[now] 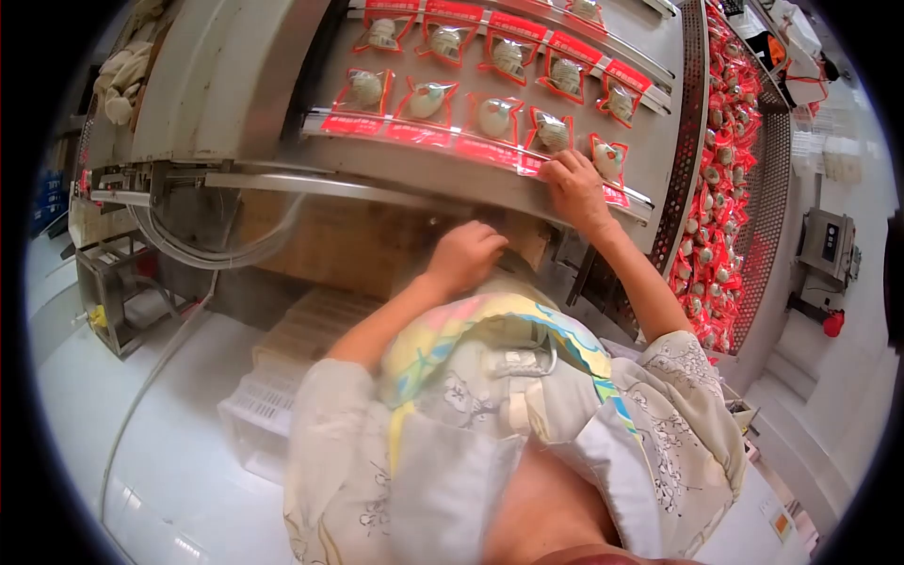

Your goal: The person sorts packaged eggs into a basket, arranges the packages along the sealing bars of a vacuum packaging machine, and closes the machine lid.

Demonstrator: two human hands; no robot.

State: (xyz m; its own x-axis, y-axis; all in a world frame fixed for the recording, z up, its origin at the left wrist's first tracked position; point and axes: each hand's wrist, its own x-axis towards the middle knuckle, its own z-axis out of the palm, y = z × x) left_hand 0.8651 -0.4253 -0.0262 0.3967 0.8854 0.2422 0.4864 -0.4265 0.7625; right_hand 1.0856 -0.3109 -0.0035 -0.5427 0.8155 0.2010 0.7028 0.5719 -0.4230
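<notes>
My right hand point(576, 188) is at the front edge of a metal machine bed point(414, 155), its fingers closed on the red end of a clear egg packet point(550, 132). To its right lies another egg packet point(610, 162), with its red end over the front bar. Lower down, before my waist, my left hand point(463, 254) hangs below the bed with curled fingers; whatever it may hold is hidden. A front row with an egg packet point(426, 100) and several like it runs leftward, and a second row with an egg packet point(509, 58) lies behind.
A long perforated metal trough point(753, 198) full of red egg packets point(716, 188) runs along the right side. A metal machine cover point(207, 85) stands at left. Under the bed are a coiled clear hose point(226, 254) and a white plastic crate point(259, 414).
</notes>
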